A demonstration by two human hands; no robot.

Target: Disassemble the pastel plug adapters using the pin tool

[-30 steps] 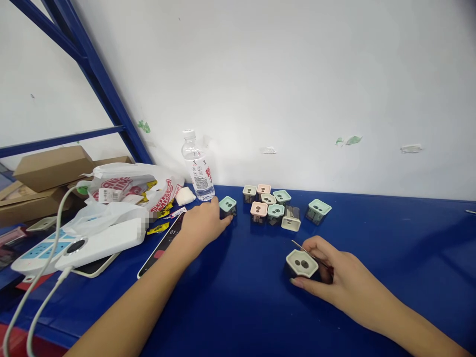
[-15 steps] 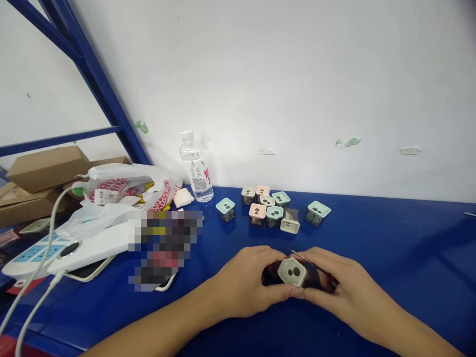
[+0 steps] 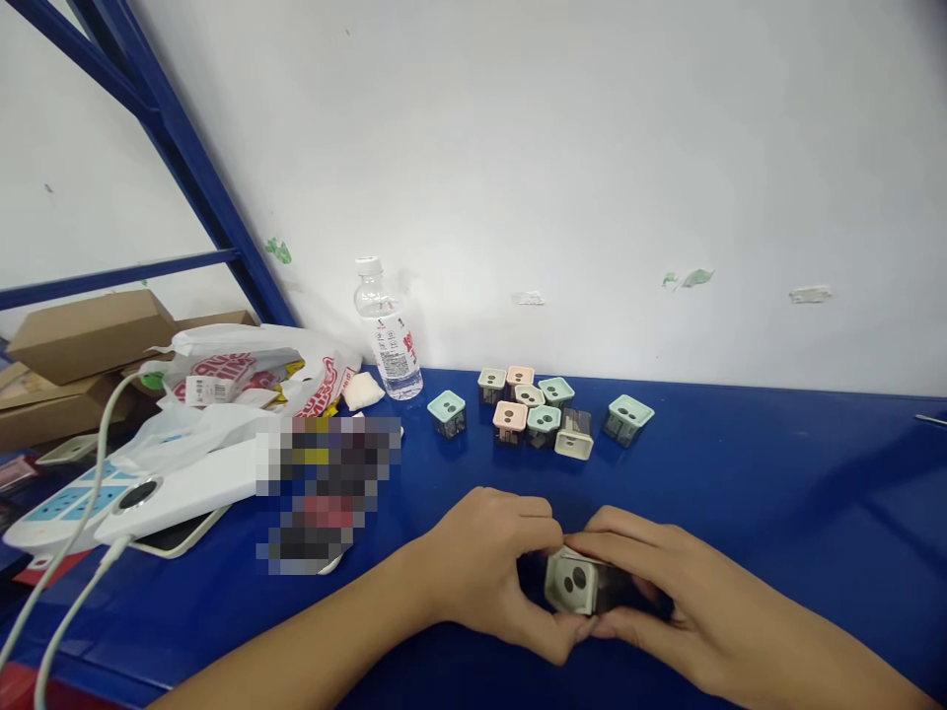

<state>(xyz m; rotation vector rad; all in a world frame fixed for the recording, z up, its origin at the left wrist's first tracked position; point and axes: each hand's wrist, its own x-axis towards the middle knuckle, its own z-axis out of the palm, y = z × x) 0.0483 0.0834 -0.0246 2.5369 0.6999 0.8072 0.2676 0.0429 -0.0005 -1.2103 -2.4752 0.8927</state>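
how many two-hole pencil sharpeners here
10: one sharpener between left hand and right hand, seven clustered on the blue tabletop, one left of them, one right; some may be hidden

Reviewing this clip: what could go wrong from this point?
The small two-holed square unit, pinched between the left hand and right hand, might slip and drop onto the blue table. The tightly grouped units, like the pink-topped unit, could scatter if bumped. The upright water bottle beside them might tip if a reach catches it.
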